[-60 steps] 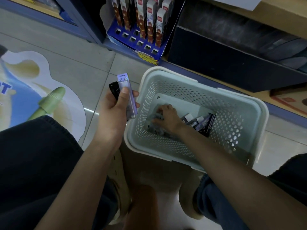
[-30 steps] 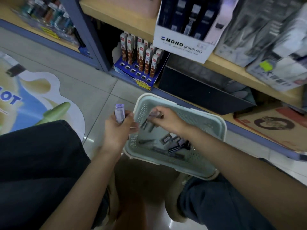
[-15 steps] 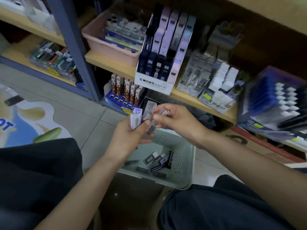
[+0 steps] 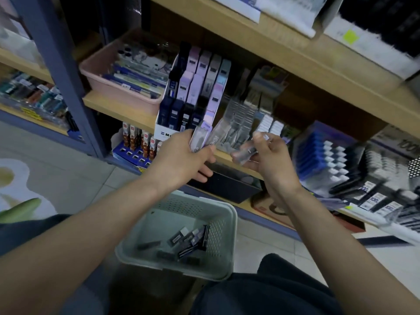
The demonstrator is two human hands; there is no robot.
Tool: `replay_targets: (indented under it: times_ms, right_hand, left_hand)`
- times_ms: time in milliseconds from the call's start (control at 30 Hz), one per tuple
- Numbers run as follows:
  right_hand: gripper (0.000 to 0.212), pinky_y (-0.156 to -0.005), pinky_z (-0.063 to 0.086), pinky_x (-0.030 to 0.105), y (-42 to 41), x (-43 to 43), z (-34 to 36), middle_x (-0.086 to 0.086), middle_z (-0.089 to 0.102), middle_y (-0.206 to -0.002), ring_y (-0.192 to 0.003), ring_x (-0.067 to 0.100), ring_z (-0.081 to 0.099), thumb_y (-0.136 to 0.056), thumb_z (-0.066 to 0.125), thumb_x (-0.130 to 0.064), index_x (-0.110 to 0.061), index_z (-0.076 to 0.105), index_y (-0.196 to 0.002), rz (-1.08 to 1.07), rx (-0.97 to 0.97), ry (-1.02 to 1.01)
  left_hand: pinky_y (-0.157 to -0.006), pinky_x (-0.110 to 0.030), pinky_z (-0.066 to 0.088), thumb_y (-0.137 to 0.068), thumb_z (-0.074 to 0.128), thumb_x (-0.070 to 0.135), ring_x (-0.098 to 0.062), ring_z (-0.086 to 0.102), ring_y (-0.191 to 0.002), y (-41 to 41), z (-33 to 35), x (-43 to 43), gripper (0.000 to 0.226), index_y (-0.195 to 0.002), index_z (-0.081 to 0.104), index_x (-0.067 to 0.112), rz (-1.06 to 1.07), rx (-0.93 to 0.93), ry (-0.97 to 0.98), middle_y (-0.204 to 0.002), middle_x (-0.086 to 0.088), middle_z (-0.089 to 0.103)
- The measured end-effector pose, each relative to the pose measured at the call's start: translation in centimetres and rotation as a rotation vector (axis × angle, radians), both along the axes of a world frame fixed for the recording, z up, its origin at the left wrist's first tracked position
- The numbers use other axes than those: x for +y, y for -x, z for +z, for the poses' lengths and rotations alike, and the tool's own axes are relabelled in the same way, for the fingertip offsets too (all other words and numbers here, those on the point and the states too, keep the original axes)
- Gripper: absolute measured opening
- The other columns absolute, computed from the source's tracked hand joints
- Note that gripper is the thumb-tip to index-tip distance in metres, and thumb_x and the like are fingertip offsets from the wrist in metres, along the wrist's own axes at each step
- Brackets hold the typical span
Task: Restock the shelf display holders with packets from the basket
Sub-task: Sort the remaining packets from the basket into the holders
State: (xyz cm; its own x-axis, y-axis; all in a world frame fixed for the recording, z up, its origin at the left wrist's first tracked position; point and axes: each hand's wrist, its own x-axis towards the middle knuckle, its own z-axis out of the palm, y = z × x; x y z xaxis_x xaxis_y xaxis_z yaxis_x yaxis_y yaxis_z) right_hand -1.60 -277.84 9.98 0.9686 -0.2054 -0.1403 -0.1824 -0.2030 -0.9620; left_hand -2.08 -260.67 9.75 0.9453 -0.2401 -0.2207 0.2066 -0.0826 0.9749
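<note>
Left grip clasps packets, right grip another packet, beside "M"-lettered holder.

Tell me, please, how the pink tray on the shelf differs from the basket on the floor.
The pink tray sits on the shelf; the basket stands on the floor. The tray's walls are solid, the basket's perforated. The tray is packed full; the basket holds only a few packets. Both are open-topped plastic bins.

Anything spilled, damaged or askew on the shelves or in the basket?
Nothing stands out. The dark slim packets lie jumbled in the pale green perforated plastic basket. The left hand and right hand each hold clear packets. The shelf displays at right are too blurred to judge.
</note>
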Motion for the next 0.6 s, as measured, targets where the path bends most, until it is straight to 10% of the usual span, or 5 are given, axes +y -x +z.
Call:
replay_targets:
  times_ms: [333,600]
  right_hand:
    - [0.020,-0.041,0.032,0.011,-4.5,0.1,-1.0,-0.004,0.041,-0.072,-0.051,0.003,0.040,-0.102,0.035,-0.018,-0.009,0.032,-0.119,0.052,0.151,0.282]
    - [0.022,-0.077,0.034,0.012,-6.9,-0.5,-2.4,0.009,0.053,-0.115,-0.093,0.014,0.054,-0.096,0.049,-0.012,-0.012,0.062,-0.114,0.208,-0.088,0.982]
  left_hand:
    - [-0.057,-0.034,0.059,-0.093,0.055,0.017,-0.018,0.066,-0.059,-3.6,-0.8,0.4,0.011,-0.086,0.056,0.026,0.003,0.008,0.002,-0.082,-0.006,0.068]
    - [-0.061,-0.039,0.060,-0.093,0.056,0.016,-0.021,0.063,-0.061,-5.5,-0.4,2.1,0.008,-0.087,0.055,0.021,0.068,0.024,0.043,-0.085,-0.009,0.067]
